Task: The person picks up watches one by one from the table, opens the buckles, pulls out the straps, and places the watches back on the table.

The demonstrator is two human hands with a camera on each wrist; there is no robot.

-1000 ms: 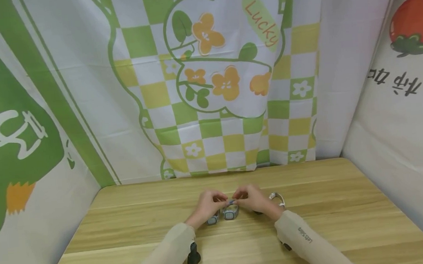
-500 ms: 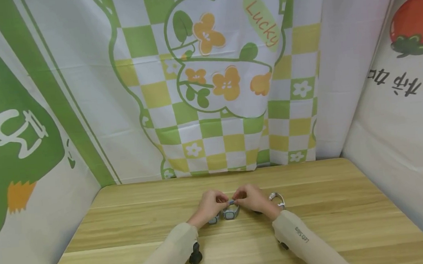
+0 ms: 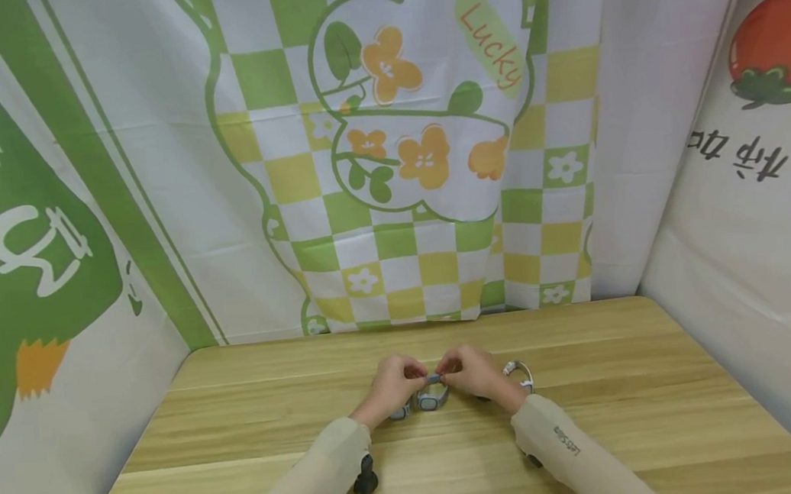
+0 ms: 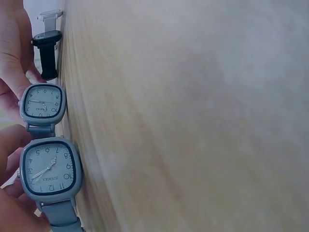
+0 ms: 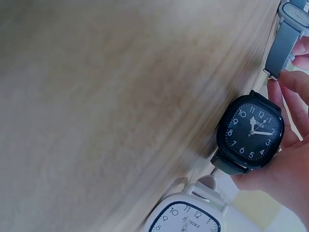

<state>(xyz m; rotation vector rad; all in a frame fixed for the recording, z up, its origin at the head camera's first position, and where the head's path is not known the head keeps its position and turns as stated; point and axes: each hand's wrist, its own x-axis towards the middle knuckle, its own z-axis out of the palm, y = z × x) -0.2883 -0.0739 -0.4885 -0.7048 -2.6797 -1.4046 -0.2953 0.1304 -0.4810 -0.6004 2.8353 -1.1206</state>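
A blue-grey watch (image 3: 432,399) with a rounded square face stands on the wooden table, its strap looped up behind the dial. From the left, my left hand (image 3: 390,387) pinches the strap between thumb and fingertips. My right hand (image 3: 475,371) pinches the same strap from the other side; in the right wrist view its fingertips are at the strap's end (image 5: 273,72). A second blue-grey watch (image 4: 49,166) sits beside my left hand, partly covered by it in the head view. Under my right hand is a black watch (image 5: 251,131), mostly hidden from above.
A white watch (image 3: 520,374) stands right of my right wrist, its strap forming a loop. The wooden table (image 3: 255,410) extends around the watches. Printed curtains (image 3: 398,277) hang along its back edge and both sides.
Both hands keep their pinch on the blue-grey watch's strap. The left sleeve has shifted slightly right and the right sleeve slightly left; the other watches stay where they were.
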